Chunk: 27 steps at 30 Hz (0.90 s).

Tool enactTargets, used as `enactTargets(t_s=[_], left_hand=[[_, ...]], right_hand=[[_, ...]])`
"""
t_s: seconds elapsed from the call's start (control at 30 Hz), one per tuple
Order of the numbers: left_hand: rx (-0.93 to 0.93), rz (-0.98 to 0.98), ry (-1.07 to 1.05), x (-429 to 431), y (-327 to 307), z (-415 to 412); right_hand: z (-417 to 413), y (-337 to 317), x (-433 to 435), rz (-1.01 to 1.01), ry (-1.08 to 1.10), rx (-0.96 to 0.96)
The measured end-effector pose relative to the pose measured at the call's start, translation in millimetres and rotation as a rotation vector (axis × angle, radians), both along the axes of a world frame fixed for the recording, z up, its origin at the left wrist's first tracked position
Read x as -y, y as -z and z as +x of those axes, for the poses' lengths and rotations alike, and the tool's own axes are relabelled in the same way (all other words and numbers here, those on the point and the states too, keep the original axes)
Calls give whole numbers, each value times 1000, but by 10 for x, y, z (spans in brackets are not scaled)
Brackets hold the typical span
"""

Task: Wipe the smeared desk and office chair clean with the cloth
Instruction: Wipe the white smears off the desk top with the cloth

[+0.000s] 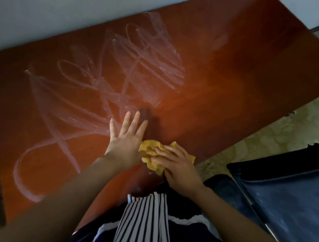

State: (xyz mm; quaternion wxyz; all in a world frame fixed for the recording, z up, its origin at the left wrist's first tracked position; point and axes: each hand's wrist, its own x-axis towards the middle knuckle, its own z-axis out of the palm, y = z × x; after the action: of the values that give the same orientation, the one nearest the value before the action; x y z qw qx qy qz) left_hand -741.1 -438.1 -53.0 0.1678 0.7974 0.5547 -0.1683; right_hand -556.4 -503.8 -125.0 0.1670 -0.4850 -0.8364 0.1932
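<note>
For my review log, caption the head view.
Right hand grips yellow cloth on smeared desk; left hand flat beside it.

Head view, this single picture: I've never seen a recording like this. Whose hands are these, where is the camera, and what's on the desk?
There is no machine here. A person wears a camera on the head, so you look forward and down at their own hands. The left hand lies flat, fingers straight, on a reddish-brown desk. The right hand holds a crumpled yellow cloth against the desk near its front edge. White smears loop across the desk's left half; the right half looks mostly clear. The dark blue office chair stands at the right, beside the desk.
</note>
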Motion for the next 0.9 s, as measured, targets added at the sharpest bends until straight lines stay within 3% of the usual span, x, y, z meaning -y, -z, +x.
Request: enactTargets(t_s=[0.13, 0.27, 0.63, 0.9], left_hand=[[4, -18, 45, -25, 79, 190], [23, -15, 62, -100, 129, 378], [-65, -33, 55, -406, 81, 482], [-99, -51, 114, -392, 78, 591]], right_hand=[[337, 30, 61, 49, -106, 14], [674, 21, -36, 70, -63, 52], [1297, -158, -1176, -14, 331, 228], [935, -348, -2373, -162, 511, 366]])
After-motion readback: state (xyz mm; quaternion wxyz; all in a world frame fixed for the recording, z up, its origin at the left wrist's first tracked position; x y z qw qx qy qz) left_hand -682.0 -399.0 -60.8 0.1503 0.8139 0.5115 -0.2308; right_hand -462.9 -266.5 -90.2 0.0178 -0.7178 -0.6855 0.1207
